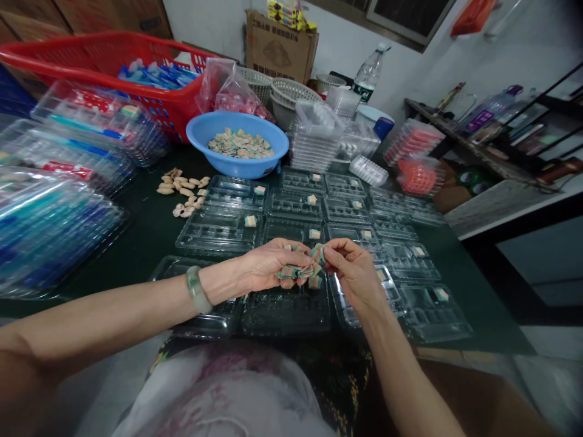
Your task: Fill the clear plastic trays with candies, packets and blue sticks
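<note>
My left hand (273, 264), with a pale green bangle at its wrist, is closed around a pile of small striped squares (296, 271) in pink, cream and green. The thumb and fingers of my right hand (353, 267) pinch a striped square at the right edge of that pile. Both hands are over clear plastic trays (286, 312) laid out in rows. Many trays have one striped square in a compartment, such as the square (250, 221) in a tray left of centre. More squares lie in a blue basin (237, 167) behind the trays.
Peanuts (182, 187) lie left of the trays. Stacked filled trays (50, 224) stand at the far left, before a red basket (155, 100). Behind are stacked clear containers (314, 145), grey baskets (291, 94), a bottle (370, 70) and a cardboard box (280, 48). The dark green table's edge runs along the right.
</note>
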